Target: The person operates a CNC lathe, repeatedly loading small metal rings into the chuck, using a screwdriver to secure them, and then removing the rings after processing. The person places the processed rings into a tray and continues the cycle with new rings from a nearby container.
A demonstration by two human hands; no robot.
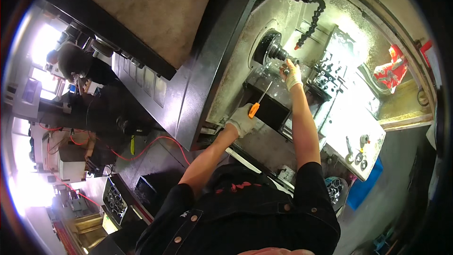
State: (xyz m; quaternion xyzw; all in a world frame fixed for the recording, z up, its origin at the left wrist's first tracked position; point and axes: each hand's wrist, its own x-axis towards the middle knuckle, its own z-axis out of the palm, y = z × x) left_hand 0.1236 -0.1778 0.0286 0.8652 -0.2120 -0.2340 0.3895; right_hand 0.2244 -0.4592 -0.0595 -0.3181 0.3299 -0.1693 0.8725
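My left hand [240, 122], in a pale work glove, is closed round the orange handle of a screwdriver [254, 109]. Its thin metal shaft points up and to the right, toward the chuck. My right hand [293, 76], also gloved, reaches into the lathe with its fingers closed round a small dark metal part [292, 61] at the nose of the lathe chuck [268, 47]. The gloved fingers partly cover that part, and I cannot tell whether it is seated in the chuck.
A jointed coolant hose [317, 18] hangs above my right hand. Tool holders [325, 73] stand to its right. Metal rings [363, 164] lie on a bright plate; a red bag [392, 68] hangs beyond. A parts bucket [335, 191] and blue bin [365, 186] sit below. Another person [78, 61] works far left.
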